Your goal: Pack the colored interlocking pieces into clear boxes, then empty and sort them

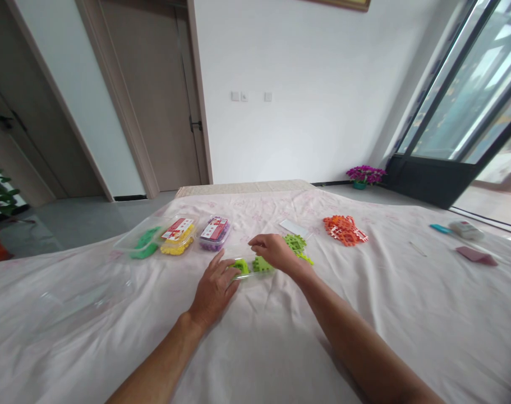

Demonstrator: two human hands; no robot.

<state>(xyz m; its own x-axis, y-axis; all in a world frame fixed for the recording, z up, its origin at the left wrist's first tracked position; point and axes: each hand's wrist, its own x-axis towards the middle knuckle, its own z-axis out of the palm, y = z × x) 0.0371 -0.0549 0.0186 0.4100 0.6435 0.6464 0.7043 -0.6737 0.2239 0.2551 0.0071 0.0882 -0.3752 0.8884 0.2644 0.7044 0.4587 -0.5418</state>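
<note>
A clear plastic box [250, 275] lies in front of me with lime-green interlocking plastic pieces [240, 266] inside. My left hand [215, 289] grips the left end of this box, its fingertips by the pieces there. Over the box's right part is my right hand [274, 251], its fingers bent and drawn together; whatever they may hold is hidden. Right beside that hand is a loose pile of green pieces [295, 243], partly covered by the wrist.
Filled boxes of yellow pieces [177, 240] and purple pieces [214, 233] stand left, beside an open box with green pieces [146, 242]. Orange pieces [345, 230] are heaped right. A white card [293, 227] lies behind. Empty clear plastic packaging [84, 297] rests on the cloth [255, 348].
</note>
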